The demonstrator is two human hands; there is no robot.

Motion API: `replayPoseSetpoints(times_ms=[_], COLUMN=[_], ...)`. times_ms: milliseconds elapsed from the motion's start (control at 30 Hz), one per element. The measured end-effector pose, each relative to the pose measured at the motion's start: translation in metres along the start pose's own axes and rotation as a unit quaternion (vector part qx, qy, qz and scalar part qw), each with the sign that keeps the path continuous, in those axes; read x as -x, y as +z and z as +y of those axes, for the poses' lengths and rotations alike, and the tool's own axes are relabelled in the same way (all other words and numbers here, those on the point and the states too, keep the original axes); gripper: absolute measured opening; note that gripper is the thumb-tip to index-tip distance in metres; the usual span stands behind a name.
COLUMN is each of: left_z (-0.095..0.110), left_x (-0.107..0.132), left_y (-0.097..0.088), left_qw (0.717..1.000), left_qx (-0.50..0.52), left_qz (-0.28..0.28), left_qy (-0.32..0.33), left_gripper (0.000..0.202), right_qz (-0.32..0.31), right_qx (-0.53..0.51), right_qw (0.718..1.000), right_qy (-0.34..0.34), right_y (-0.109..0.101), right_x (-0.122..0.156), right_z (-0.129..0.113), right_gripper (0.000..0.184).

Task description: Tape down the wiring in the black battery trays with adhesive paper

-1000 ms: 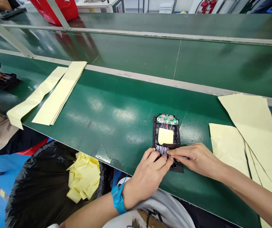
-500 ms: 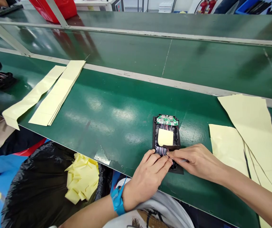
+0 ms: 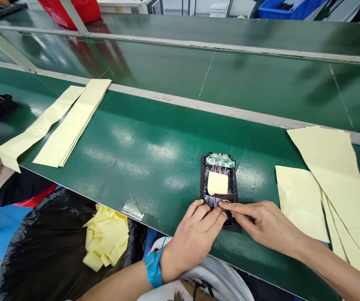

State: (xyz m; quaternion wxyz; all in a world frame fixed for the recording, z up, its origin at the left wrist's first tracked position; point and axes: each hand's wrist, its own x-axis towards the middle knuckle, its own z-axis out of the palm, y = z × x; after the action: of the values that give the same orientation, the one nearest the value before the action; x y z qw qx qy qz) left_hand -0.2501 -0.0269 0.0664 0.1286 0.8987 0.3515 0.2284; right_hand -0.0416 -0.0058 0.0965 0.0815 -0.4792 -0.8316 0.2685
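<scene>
Left hand point(image 3: 199, 235), right hand point(image 3: 263, 221) half-curled at six-o'clock end of open black plastic casing point(image 3: 232, 184); hold unclear; careless push could snag thin reddish wires point(image 3: 214, 202)

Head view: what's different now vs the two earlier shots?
Right hand: index finger and thumb, close together before, have spread apart; can't tell whether anything was let go. Background: blue bin moved left; seams on the green strip behind the bench shifted left too.

Same: left hand on the lower end of the black case, yellow piece on the case.
</scene>
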Motion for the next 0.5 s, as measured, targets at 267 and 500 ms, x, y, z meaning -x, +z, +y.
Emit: replayPoseSetpoints(times_ms=[267,500], left_z=[0.0024,0.0016], left_x=[0.0034,0.0023], left_y=[0.0037,0.0062], left_qw=[1.000,1.000], left_qx=[-0.003,-0.010], left_qz=[0.026,0.014], left_qy=[-0.011,-0.004], left_gripper=[0.034,0.035], right_qz=[-0.003,-0.005], right_qx=[0.136,-0.118], right_qw=[0.987,0.992], right_qy=[-0.088,0.039], right_y=[-0.0029,0.0045], right_x=[-0.0021,0.0065], right_z=[-0.0052,-0.0101], right_gripper=[0.037,0.033])
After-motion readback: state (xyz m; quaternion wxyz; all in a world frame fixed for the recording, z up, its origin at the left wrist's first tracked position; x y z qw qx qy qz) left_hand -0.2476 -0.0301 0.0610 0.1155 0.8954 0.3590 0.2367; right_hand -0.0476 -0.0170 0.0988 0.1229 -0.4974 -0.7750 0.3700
